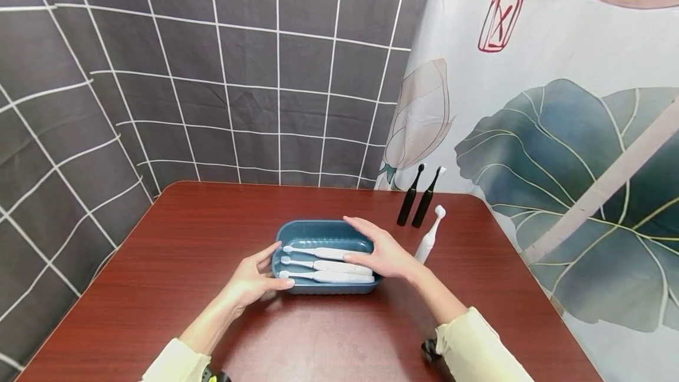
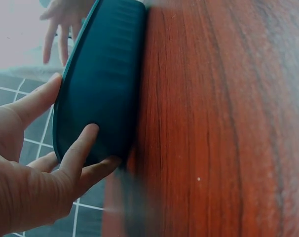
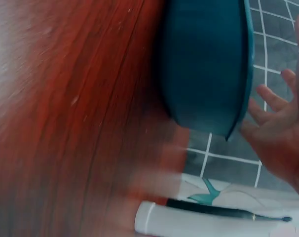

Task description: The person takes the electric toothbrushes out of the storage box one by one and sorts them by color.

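At the centre of the head view, I see a blue box (image 1: 331, 289) holding three white toothbrushes (image 1: 331, 266). The left hand (image 1: 253, 280) grips its left end. The right hand (image 1: 386, 252) spreads wide over the other end, hiding part of the upper brush; I can't tell whether it touches the rim. Its forearm cuts off another white toothbrush (image 1: 428, 240).

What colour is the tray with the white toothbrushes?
The tray is dark blue, clearest from the head.
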A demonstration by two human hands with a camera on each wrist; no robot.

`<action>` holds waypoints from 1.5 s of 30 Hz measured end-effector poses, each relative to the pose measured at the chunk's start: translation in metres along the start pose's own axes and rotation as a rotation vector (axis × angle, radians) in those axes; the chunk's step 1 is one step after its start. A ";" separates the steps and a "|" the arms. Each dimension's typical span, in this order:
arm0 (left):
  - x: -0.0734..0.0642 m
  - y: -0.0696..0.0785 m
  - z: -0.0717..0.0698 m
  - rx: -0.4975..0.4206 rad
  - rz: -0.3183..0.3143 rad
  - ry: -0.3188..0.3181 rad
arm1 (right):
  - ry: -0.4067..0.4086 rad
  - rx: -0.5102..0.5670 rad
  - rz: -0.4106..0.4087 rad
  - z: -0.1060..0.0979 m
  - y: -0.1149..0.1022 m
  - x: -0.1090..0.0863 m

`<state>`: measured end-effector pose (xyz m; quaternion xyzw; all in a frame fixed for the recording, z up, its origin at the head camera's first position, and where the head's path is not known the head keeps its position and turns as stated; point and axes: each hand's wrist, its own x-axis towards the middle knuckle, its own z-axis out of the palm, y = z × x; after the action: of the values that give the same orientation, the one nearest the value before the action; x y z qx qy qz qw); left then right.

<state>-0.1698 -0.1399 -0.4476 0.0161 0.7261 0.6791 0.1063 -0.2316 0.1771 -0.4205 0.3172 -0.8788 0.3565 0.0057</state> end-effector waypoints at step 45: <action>0.001 -0.002 -0.002 0.004 -0.058 0.032 | -0.321 -0.599 0.057 0.052 0.003 0.062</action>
<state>-0.1709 -0.1417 -0.4497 -0.0155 0.7292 0.6745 0.1144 -0.2712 0.1116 -0.4468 0.3287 -0.9427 0.0281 -0.0496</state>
